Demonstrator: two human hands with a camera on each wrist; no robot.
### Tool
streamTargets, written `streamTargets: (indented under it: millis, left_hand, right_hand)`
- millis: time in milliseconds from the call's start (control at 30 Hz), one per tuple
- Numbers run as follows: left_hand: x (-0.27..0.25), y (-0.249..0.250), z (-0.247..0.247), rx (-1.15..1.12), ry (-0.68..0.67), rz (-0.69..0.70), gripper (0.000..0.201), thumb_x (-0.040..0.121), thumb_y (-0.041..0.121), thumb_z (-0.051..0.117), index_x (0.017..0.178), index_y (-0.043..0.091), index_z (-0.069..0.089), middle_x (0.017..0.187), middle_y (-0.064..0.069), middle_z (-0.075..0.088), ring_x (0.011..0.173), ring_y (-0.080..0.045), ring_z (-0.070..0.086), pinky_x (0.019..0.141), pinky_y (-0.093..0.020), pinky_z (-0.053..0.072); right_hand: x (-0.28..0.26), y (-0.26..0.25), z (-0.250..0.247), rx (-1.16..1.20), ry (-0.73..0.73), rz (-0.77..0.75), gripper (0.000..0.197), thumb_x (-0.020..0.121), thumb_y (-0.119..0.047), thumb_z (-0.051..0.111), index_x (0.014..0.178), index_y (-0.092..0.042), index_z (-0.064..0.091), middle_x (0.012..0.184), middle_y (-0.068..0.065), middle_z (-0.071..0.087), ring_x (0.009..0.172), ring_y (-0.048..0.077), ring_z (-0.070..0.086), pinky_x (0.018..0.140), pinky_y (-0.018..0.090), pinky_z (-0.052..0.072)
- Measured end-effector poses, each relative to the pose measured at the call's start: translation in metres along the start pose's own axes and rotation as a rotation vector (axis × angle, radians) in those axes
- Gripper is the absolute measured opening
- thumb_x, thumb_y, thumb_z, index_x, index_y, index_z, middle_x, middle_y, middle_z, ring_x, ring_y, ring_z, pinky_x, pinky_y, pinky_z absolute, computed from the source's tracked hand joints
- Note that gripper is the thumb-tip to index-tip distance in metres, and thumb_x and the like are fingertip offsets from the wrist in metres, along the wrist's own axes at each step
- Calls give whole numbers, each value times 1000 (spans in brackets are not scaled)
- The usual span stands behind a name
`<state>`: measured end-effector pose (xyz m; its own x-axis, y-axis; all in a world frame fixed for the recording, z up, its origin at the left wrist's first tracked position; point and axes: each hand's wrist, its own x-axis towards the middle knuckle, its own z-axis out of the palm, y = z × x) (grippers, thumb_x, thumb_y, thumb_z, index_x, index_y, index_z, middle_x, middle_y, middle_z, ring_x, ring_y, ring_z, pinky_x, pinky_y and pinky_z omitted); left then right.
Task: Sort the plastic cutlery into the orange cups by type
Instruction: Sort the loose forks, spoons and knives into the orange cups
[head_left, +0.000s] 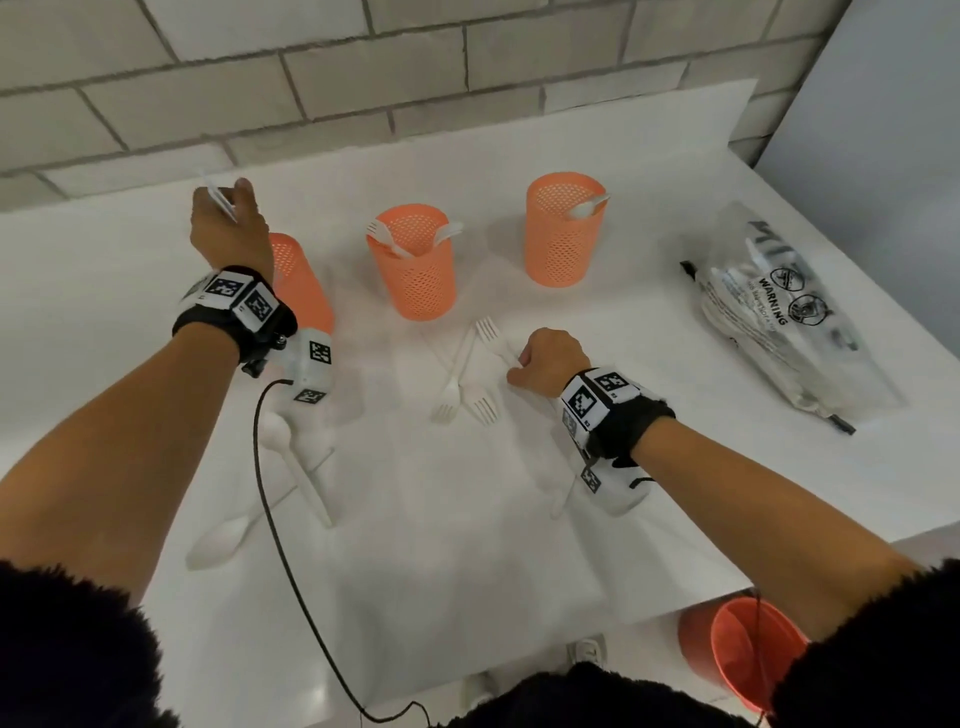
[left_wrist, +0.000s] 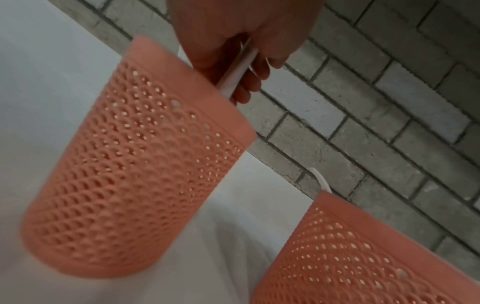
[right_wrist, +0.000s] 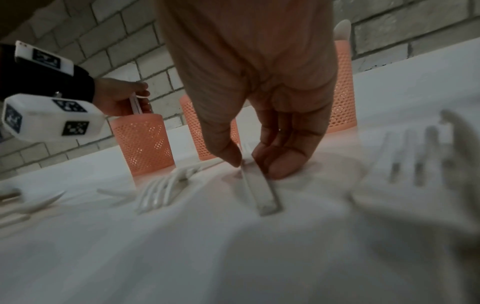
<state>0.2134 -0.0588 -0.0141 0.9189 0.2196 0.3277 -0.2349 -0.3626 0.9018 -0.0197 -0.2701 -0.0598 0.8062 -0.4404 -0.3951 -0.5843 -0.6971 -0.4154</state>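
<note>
Three orange cups (head_left: 414, 262) line our surface's (head_left: 467, 519) far edge; left hand (head_left: 228, 228) grips cutlery (left_wrist: 240, 67) above one, right-wrist view shows right hand (head_left: 550, 364) pinching a fork handle (right_wrist: 259, 191).

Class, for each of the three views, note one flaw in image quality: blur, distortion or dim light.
Head view: wide-angle bending curves the grey brick wall and white table edges. Left wrist view: dim, with motion blur smearing the perforated orange plastic cup. Right wrist view: dim, and the white plastic fork nearest the lens is badly out of focus.
</note>
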Motion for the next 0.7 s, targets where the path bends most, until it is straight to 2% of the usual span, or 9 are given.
streamTargets:
  millis: [67,133,200,267,333,400,467,533,700]
  left_hand:
    - [-2,0,-6,62,-15,67,15,89,35,52,90,20,51,85,1,50,79,-12,49,74,-12,41]
    - [-5,7,-13,130,24,157,42,88,38,52,114,6,51,102,-3,45,93,-12,48,79,2,29]
    - [-13,21,-21,156,90,281,46,87,36,49,119,3,50,111,-8,47,107,-16,48,89,-1,26]
    - [-29,33,-26,114,63,437,33,87,24,45,113,6,54,107,-4,49,101,-11,50,92,-12,35]
    - [-55,44,-26,28,-137,547,23,84,13,42,100,12,59,97,-1,53,84,-6,52,81,-24,45]
    - [-85,45,-23,138,-419,639,23,84,6,44,96,11,63,93,-6,58,76,-13,55,74,-30,48]
    - [-112,38,-16,401,-728,729,28,85,1,46,106,8,63,105,-13,59,82,-25,59,75,-36,50]
    - [-137,30,-8,701,-994,798,42,86,-2,45,123,14,55,122,-13,52,91,-32,59,71,-37,49]
    - [-171,19,14,1137,-1238,1062,49,92,2,39,139,17,34,139,-13,32,107,-30,52,66,-34,37]
  right_hand:
    - [1,-2,1,57,-14,27,36,81,-19,60,54,-11,38,55,1,40,55,18,44,46,21,31]
    - [0,-3,-1,120,-10,37,35,83,-19,57,55,-9,38,54,3,39,52,16,41,48,23,33]
    - [-2,-3,-2,190,-26,31,23,85,-20,54,70,-2,52,65,8,54,64,23,54,61,28,48]
    - [-5,-1,-2,339,-31,41,20,86,-18,52,91,2,54,82,18,65,73,31,62,72,35,55]
    - [-10,1,-3,439,3,43,18,88,-16,49,101,-2,47,95,21,65,71,30,60,69,36,52]
    - [-12,4,-7,393,65,23,26,90,-18,47,111,-2,48,111,17,61,90,30,58,80,35,47]
    - [-16,7,-12,342,141,-9,28,90,-21,49,112,-4,51,107,12,59,103,30,55,79,29,38]
    - [-20,11,-17,318,218,-42,20,86,-25,55,100,-11,51,93,5,56,93,28,55,72,27,34]
    - [-28,27,-26,143,344,-150,12,80,-25,61,83,-16,53,81,0,55,77,21,49,66,27,33]
